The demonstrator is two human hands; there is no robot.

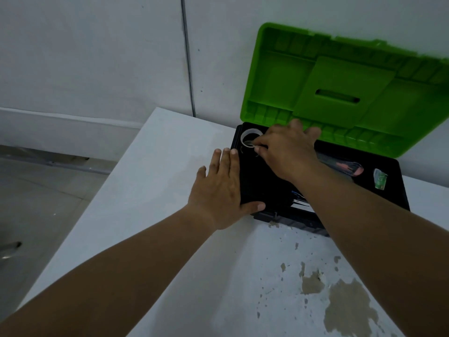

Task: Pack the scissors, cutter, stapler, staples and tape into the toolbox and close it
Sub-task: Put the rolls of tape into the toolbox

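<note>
One tape roll [250,139] at right hand's [286,152] fingertips [257,149].

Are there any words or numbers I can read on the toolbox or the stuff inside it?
None can be read.
Small green packet in the toolbox: some print, too blurred to read.
Green lid: no words showing.
Tape roll by the right hand: no label showing.
</note>
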